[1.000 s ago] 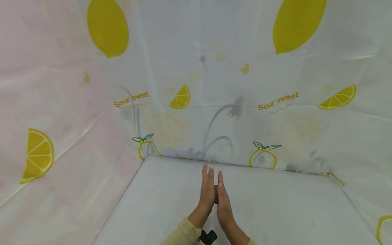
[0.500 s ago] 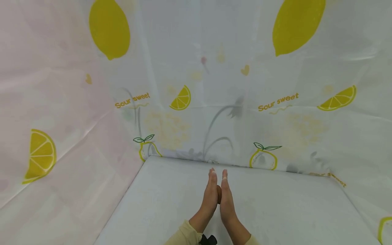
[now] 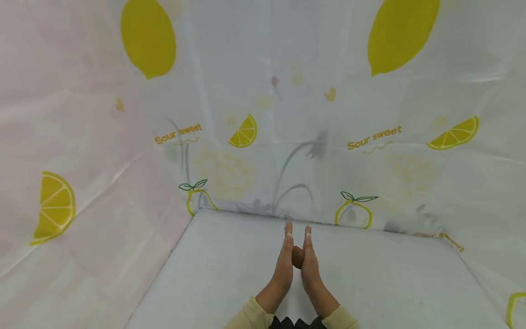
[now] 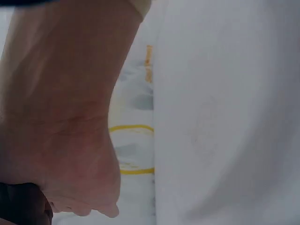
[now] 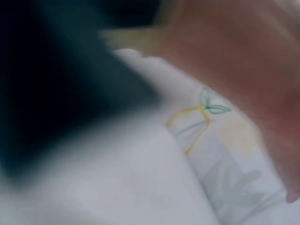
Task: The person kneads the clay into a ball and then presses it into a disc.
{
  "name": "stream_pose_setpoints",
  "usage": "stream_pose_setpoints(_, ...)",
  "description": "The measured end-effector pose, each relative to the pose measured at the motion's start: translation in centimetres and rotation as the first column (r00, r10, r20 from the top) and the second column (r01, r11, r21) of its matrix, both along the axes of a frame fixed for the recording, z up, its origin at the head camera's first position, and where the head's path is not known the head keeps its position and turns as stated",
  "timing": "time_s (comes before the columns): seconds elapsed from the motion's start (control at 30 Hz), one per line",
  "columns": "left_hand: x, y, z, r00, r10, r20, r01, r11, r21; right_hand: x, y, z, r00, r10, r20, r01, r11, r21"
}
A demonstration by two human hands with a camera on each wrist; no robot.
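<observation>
We are holding the lump (image 3: 297, 257) between left hand (image 3: 283, 266) and right hand (image 3: 310, 267), both straight and flat; it is looking roughly rounded, the work seemingly unfinished.

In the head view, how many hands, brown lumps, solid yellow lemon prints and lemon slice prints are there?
Hands: 2, left hand and right hand
Brown lump: 1
Solid lemon prints: 2
Slice prints: 3
Total: 8
</observation>
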State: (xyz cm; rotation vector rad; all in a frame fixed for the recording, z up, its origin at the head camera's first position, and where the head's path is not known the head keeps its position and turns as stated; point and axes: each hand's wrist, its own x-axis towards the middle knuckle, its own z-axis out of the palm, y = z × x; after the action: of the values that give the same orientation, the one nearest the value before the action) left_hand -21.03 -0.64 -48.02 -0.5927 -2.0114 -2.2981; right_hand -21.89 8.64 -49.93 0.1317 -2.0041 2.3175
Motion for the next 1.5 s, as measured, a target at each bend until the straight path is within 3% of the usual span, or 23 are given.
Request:
stream_pose_setpoints(0.27, -0.8, 0.1, 0.5, 0.987, 0.146, 0.072, -0.152, 0.985, 0.078, 1.4, -1.6, -0.3, 0.987, 0.097, -0.130, -0.094, 0.995, 0.029)
stream_pose_setpoints(0.5, -1.6, 0.1, 0.9, 0.969, 0.234, 0.081, -0.234, 0.972, 0.001, 2.5, -1.7, 0.9, 0.982, 0.060, -0.179, -0.056, 0.998, 0.026)
stream_pose_setpoints(0.67, -2.1, -0.1, 0.2, 0.959, 0.258, 0.121, -0.254, 0.966, -0.046, 2.7, -1.6, 1.2, 0.968, 0.029, -0.251, -0.006, 0.996, 0.089)
stream_pose_setpoints(0.9, -1.7, 0.2, -0.4, 0.979, 0.152, 0.139, -0.131, 0.980, -0.149, 2.1, -1.0, 1.4, 0.984, -0.007, -0.180, 0.021, 0.997, 0.077)
stream_pose_setpoints(1.17, -1.1, 0.4, -0.3, 0.988, 0.068, 0.141, -0.035, 0.973, -0.227, 1.4, -0.2, 1.7, 0.987, -0.042, -0.156, 0.044, 0.999, 0.012)
stream_pose_setpoints(1.33, -0.5, 0.3, -0.5, 0.988, -0.015, 0.153, 0.042, 0.983, -0.176, 0.8, 0.3, 1.6, 0.987, -0.062, -0.151, 0.066, 0.998, 0.019)
stream_pose_setpoints(1.5, -0.1, 0.1, -0.3, 0.981, -0.148, 0.123, 0.153, 0.988, -0.037, 0.1, 0.8, 1.4, 0.987, -0.069, -0.145, 0.070, 0.998, 0.005)
